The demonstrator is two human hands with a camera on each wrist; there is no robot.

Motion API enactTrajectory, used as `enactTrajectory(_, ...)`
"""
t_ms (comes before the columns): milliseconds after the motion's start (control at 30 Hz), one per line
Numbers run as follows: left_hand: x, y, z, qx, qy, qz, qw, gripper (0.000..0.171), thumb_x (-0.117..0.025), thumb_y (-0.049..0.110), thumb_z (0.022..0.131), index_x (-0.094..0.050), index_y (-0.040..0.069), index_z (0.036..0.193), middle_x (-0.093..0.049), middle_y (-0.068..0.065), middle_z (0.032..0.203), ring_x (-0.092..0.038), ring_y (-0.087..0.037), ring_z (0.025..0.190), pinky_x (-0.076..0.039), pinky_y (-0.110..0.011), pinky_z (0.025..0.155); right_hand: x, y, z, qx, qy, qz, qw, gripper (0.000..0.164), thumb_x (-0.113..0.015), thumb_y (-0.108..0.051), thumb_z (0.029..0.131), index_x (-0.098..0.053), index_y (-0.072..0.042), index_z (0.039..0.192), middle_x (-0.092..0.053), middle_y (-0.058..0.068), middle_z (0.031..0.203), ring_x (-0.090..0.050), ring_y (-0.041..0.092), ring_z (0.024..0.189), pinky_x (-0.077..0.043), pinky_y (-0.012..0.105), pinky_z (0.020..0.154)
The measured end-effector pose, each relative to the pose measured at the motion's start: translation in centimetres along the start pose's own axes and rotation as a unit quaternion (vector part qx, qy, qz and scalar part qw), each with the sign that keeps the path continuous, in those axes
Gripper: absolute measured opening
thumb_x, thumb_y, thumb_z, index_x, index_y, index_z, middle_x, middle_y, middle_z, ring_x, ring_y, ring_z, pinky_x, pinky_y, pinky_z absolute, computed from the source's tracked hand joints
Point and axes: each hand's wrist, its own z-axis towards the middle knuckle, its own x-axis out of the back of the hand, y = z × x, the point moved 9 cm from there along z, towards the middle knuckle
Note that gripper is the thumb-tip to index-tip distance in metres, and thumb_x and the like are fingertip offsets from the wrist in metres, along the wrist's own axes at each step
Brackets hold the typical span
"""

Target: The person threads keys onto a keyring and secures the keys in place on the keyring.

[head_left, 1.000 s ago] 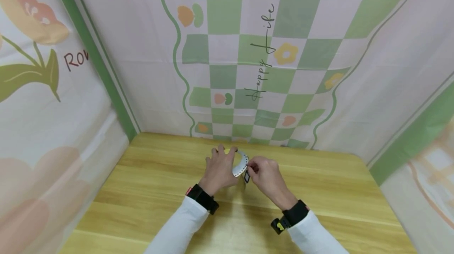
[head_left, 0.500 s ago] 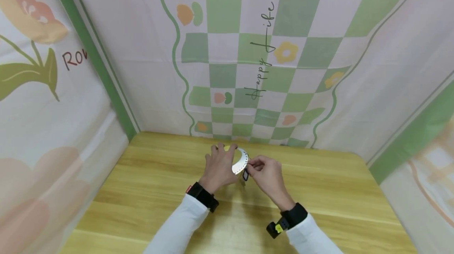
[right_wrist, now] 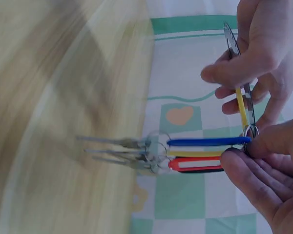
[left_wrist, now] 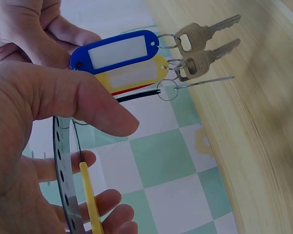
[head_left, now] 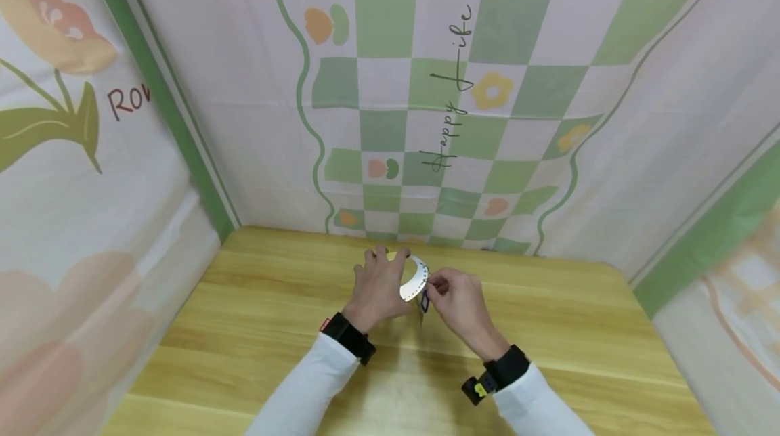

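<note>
My left hand point(head_left: 378, 290) holds a thin whitish curved plate point(left_wrist: 64, 175) with a row of small holes along its edge. Thumb and fingers lie on opposite sides of it. A yellow tag point(left_wrist: 90, 200), seen edge-on, hangs from the plate by a ring beside the left fingers. At the plate's edge my right hand point(head_left: 460, 297) pinches key tags near their upper ends. Among them are a blue tag point(left_wrist: 118, 51), another yellow tag point(left_wrist: 149, 68), a red tag point(right_wrist: 198, 164) and a black one behind. Metal keys point(left_wrist: 198, 39) dangle from their rings over the table.
Both hands work above a wooden table point(head_left: 274, 355), toward its far edge. A printed curtain point(head_left: 390, 84) with green checks rises behind it, and further curtains point(head_left: 55, 219) flank the sides. Each wrist wears a black strap point(head_left: 347, 338).
The hands stay almost in place. The right hand and the tags shift slightly left, then back right, and the plate's tilt changes a little.
</note>
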Motion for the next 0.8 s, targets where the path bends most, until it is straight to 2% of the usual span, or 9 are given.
enactTrajectory(200,-0.3,0.1,-0.1,-0.002,-0.019,-0.010,0.9998,0.084,-0.091,0.027,0.067,-0.053,0.017,0.141,-0.050,-0.024,0.128,-0.054,-0.042,0.108,-0.052,-0.055,0.074,0.2,-1.7,0.3,0.082,-0.016,-0.065,0.994,0.012,-0.075,0.010,0.079,-0.073,-0.001,0.081,-0.069,0.004,0.073,-0.063,0.009,0.060,-0.050,0.019,0.052)
enactTrajectory(333,-0.4,0.1,-0.1,-0.005,-0.029,-0.011,0.9995,0.086,-0.091,0.026,0.066,-0.052,0.018,0.142,-0.050,-0.023,0.127,-0.053,-0.040,0.106,-0.052,-0.055,0.073,0.1,-2.0,0.3,0.096,-0.026,-0.079,0.992,0.014,-0.075,0.012,0.077,-0.071,-0.002,0.079,-0.068,0.004,0.072,-0.060,0.008,0.059,-0.048,0.018,0.052)
enactTrajectory(533,-0.4,0.2,-0.1,-0.009,-0.026,-0.004,0.9996,0.085,-0.091,0.025,0.066,-0.052,0.017,0.142,-0.051,-0.023,0.127,-0.054,-0.039,0.105,-0.052,-0.053,0.072,0.2,-1.4,0.3,0.071,-0.029,-0.057,0.995,0.013,-0.075,0.010,0.079,-0.074,-0.002,0.083,-0.070,0.006,0.076,-0.065,0.011,0.063,-0.050,0.018,0.054)
enactTrajectory(667,-0.2,0.2,0.0,-0.004,-0.018,-0.006,0.9998,0.085,-0.091,0.026,0.066,-0.053,0.017,0.142,-0.052,-0.023,0.126,-0.054,-0.039,0.104,-0.053,-0.053,0.072,0.1,-0.1,0.2,0.009,-0.031,-0.007,0.999,0.010,-0.076,0.005,0.083,-0.076,-0.003,0.089,-0.071,0.005,0.079,-0.067,0.012,0.067,-0.053,0.021,0.057)
enactTrajectory(800,-0.1,0.1,0.0,0.004,-0.015,-0.008,0.9998,0.088,-0.091,0.026,0.064,-0.052,0.016,0.143,-0.052,-0.023,0.125,-0.054,-0.039,0.104,-0.052,-0.052,0.072,0.2,1.0,0.1,-0.048,-0.016,0.036,0.998,0.007,-0.077,0.000,0.084,-0.076,-0.003,0.090,-0.072,0.005,0.079,-0.068,0.014,0.068,-0.055,0.024,0.059)
